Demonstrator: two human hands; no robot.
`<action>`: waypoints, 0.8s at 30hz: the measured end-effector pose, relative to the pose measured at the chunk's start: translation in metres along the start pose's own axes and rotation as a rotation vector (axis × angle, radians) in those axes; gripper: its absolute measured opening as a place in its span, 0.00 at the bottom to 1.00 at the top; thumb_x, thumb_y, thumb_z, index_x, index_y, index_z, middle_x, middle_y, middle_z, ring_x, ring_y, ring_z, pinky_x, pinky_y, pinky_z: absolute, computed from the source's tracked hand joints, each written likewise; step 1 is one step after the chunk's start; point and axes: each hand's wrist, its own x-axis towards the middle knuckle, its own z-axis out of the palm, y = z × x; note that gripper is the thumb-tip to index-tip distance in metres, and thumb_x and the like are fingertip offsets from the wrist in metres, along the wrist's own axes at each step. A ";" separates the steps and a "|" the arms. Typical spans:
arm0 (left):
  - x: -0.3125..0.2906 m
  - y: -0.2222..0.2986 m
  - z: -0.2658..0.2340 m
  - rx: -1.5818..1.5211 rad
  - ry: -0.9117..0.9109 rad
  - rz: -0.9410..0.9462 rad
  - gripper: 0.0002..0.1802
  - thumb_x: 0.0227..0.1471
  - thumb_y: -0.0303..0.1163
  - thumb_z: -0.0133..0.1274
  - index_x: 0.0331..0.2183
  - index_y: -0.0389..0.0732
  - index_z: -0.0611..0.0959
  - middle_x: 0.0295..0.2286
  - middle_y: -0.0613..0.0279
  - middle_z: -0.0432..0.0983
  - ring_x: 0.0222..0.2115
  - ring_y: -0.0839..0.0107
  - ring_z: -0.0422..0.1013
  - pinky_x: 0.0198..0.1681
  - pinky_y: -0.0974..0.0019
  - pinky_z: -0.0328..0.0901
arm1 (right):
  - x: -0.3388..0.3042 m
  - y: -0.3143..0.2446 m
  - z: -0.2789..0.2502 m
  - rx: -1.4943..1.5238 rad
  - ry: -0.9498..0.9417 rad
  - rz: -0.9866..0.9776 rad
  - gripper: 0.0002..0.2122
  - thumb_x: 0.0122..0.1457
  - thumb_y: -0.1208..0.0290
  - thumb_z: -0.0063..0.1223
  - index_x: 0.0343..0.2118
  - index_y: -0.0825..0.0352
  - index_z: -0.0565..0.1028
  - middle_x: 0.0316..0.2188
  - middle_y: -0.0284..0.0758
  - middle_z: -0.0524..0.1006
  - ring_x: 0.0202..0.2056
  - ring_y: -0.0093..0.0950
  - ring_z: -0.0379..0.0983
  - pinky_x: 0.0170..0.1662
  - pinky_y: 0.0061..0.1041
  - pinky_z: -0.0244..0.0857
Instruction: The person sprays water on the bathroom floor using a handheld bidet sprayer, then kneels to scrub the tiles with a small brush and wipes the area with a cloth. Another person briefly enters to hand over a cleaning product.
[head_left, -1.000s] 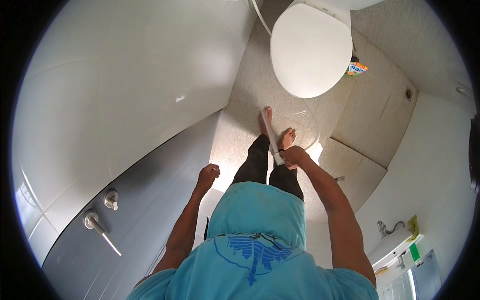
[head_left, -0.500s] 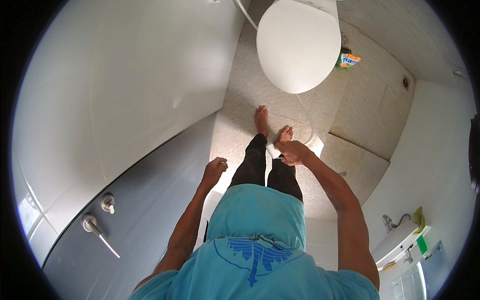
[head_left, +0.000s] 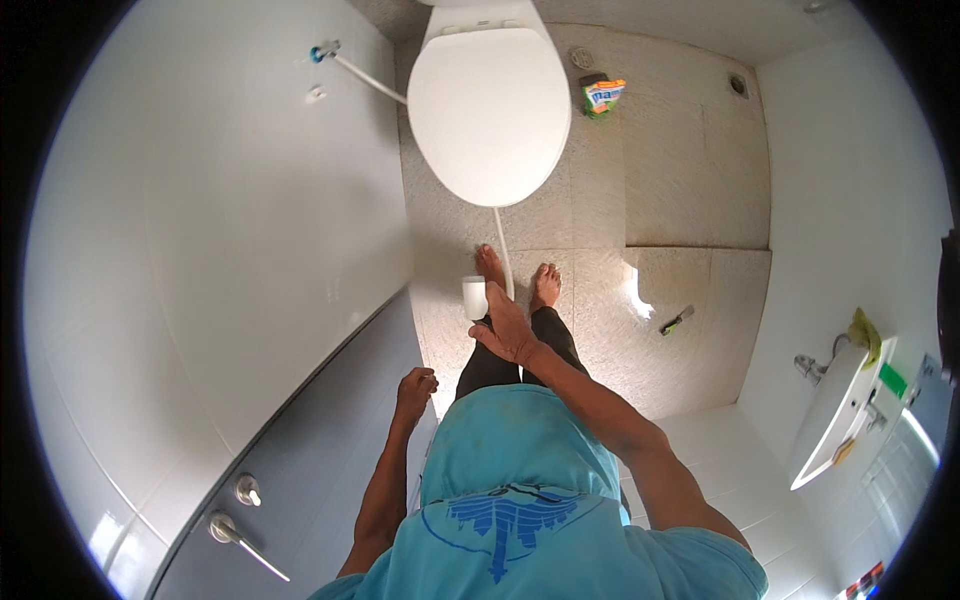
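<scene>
Over my legs, my right hand (head_left: 507, 326) grips a small white cylindrical cup-like thing (head_left: 475, 298) with its fingers, the thumb below it. What is inside the cylinder cannot be made out. My left hand (head_left: 416, 391) hangs beside the grey door, fingers loosely curled, nothing visible in them. Ahead of my bare feet stands a white toilet (head_left: 490, 115) with its lid down. From its base a thin white hose (head_left: 503, 245) runs along the floor toward my right hand, where its end is hidden.
A green and orange packet (head_left: 602, 97) stands right of the toilet near a round floor drain (head_left: 581, 58). A small dark and green tool (head_left: 677, 320) lies on the tiles. At right hangs a white washbasin (head_left: 835, 410) with a yellow-green cloth (head_left: 865, 335). The grey door (head_left: 300, 440) is at left.
My view has shifted right. My right hand has moved left across my legs with the white cylinder, which now shows more fully. The tool on the floor has come into fuller view.
</scene>
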 end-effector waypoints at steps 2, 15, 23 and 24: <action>0.002 0.007 -0.005 -0.011 -0.003 -0.031 0.15 0.57 0.33 0.51 0.42 0.33 0.79 0.30 0.59 0.80 0.29 0.73 0.74 0.32 0.68 0.67 | -0.007 0.009 0.004 0.199 0.144 0.070 0.36 0.52 0.60 0.62 0.60 0.71 0.58 0.52 0.47 0.68 0.53 0.44 0.67 0.53 0.38 0.64; 0.012 0.048 -0.028 0.194 -0.079 0.085 0.16 0.59 0.35 0.50 0.44 0.34 0.80 0.32 0.57 0.80 0.32 0.71 0.76 0.34 0.67 0.69 | -0.020 0.106 -0.015 1.622 0.647 0.346 0.34 0.50 0.43 0.65 0.50 0.65 0.67 0.35 0.37 0.76 0.40 0.39 0.75 0.52 0.48 0.69; 0.016 0.069 -0.034 0.298 -0.094 0.040 0.18 0.59 0.35 0.50 0.46 0.33 0.79 0.34 0.55 0.81 0.33 0.69 0.76 0.36 0.66 0.70 | -0.028 0.113 -0.020 1.758 0.761 0.212 0.36 0.46 0.44 0.70 0.50 0.64 0.67 0.32 0.36 0.75 0.37 0.37 0.75 0.48 0.49 0.71; 0.017 0.072 -0.035 0.309 -0.095 0.038 0.18 0.59 0.34 0.50 0.46 0.33 0.80 0.34 0.55 0.81 0.33 0.69 0.77 0.36 0.66 0.69 | -0.029 0.111 -0.023 1.745 0.796 0.211 0.36 0.46 0.44 0.70 0.50 0.64 0.66 0.32 0.36 0.75 0.37 0.37 0.75 0.46 0.49 0.72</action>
